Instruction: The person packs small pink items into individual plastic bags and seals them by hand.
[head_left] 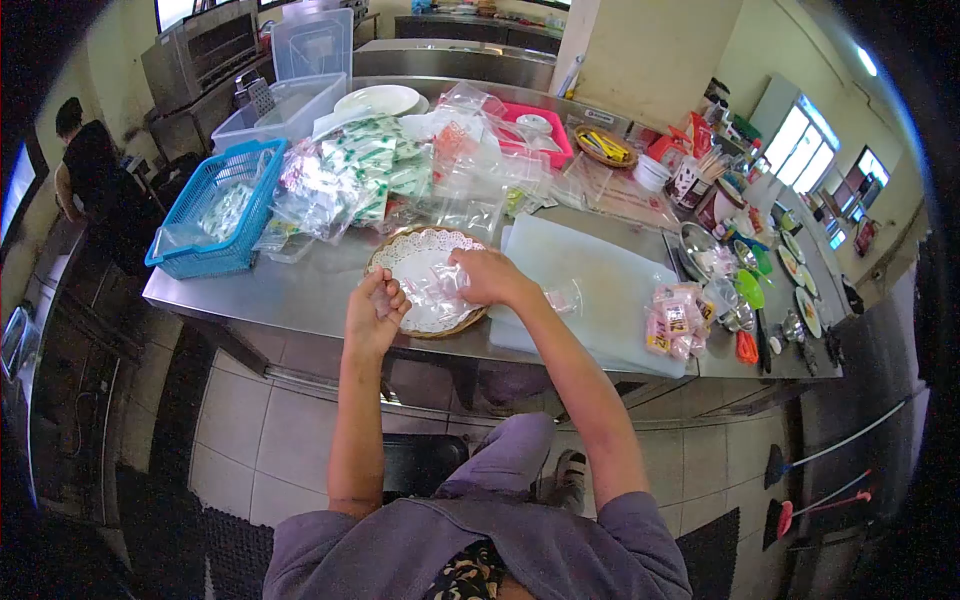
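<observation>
A round basket (463, 326) lined with a white lace doily (405, 257) sits at the steel counter's front edge, with clear plastic packets (432, 287) in it. Over its left rim is my left hand (378, 305), fingers curled around a small clear plastic piece. My right hand (484, 276) reaches over the right side of the basket, its fingertips bent down at the clear packets; what they hold, if anything, is too small to name. Right of the basket, another clear packet (566, 298) lies on a white cutting board (590, 250).
Behind the basket are a blue basket (215, 245), piled plastic bags (370, 165) and a pink tray (560, 125). Pink packets (678, 318) and metal bowls (695, 240) stand at the right. A person (100, 190) stands at the far left.
</observation>
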